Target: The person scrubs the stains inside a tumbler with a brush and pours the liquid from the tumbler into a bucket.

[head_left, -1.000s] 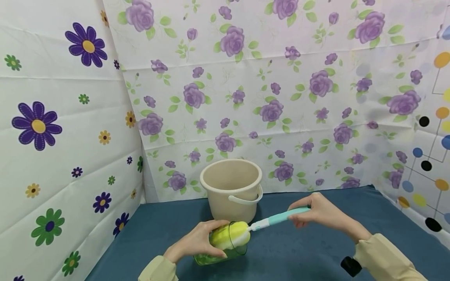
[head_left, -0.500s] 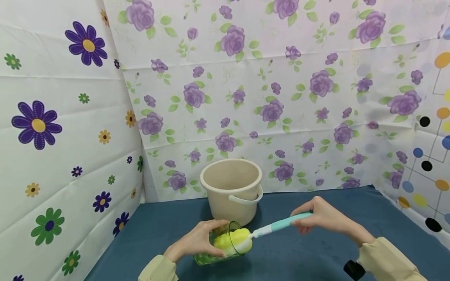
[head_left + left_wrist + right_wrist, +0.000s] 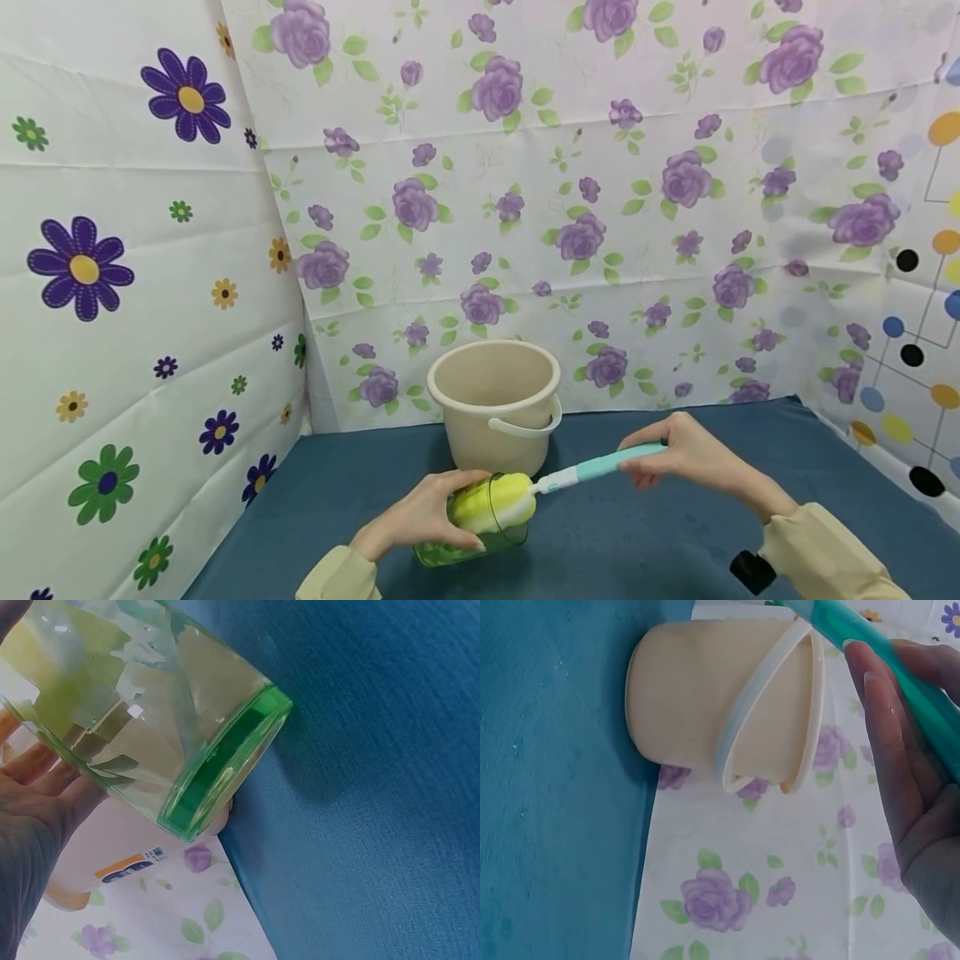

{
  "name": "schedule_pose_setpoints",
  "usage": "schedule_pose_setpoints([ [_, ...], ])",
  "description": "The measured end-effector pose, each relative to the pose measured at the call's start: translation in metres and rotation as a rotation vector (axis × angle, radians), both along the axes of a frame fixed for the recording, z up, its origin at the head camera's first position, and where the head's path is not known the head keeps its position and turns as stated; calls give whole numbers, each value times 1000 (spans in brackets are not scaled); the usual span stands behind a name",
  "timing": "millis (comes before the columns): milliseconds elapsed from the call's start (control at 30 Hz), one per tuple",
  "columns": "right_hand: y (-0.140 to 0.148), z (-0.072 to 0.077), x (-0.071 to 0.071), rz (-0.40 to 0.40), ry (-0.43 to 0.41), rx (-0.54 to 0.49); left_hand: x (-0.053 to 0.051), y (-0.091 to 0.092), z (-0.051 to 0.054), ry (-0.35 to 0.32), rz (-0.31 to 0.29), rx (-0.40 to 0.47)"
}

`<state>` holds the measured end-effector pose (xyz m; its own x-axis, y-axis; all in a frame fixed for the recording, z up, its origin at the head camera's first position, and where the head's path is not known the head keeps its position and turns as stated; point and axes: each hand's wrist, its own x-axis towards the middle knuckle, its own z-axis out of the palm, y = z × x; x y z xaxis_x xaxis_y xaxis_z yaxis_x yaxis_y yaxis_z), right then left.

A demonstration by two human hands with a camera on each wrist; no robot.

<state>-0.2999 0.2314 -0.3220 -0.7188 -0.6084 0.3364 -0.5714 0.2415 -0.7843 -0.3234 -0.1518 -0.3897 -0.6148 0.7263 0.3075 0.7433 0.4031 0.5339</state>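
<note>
My left hand grips a green-tinted clear cup lying tilted on its side, its mouth facing right. A yellow and white sponge head sits partly inside the mouth. Its white and teal handle slopes up to the right, pinched near the end by my right hand. In the left wrist view the fingers of my left hand lie around the cup, whose base is green. The right wrist view shows the teal handle between thumb and fingers of my right hand.
A beige bucket with a white handle stands just behind the cup on the blue cloth. Flower-patterned sheets rise at the back and left, and a dotted one at the right.
The sponge head dipped and slid slightly outward, then came back up and a little inward. My right hand moved slightly down and back up with the handle. My left hand stays around the cup.
</note>
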Motion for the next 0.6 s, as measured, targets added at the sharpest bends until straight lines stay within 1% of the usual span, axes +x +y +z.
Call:
schedule_pose_setpoints([
  [167, 7, -2, -2, -9, 19, 49, 0, 0, -2, -3, 9, -5],
  [267, 9, -3, 0, 7, 5, 67, -1, -1, -1, -7, 6, -9],
  [433, 6, -2, 4, 22, -42, 64, -2, -1, -1, -8, -7, -12],
  [600, 1, 1, 5, 25, -28, 40, -1, -1, 0, 3, -3, -8],
])
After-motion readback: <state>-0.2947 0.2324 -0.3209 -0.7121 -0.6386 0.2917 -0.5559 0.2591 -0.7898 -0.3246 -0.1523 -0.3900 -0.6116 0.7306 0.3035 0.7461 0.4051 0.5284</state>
